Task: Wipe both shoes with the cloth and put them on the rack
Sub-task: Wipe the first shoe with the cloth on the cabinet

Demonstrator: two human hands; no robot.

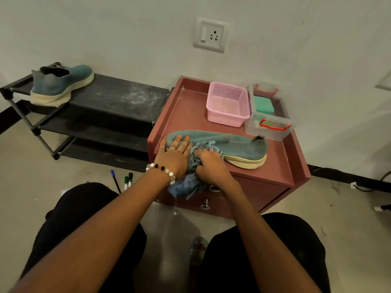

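A teal knit shoe [239,145] with a cream sole lies on the reddish-brown cabinet top [186,115], toe to the left. My left hand [174,155] rests flat on its toe, fingers straight. My right hand [211,166] grips a blue-grey cloth [186,185] and presses it against the shoe's near side; part of the cloth hangs over the cabinet's front edge. The second teal shoe [61,85] stands on the top shelf of the black rack [118,96] at the left, at its far left end.
A pink basket [227,104] and a clear box [268,121] with red handles stand at the back of the cabinet top. Pens and markers [124,180] lie on the floor below the rack. A wall socket [211,34] is above. My knees fill the foreground.
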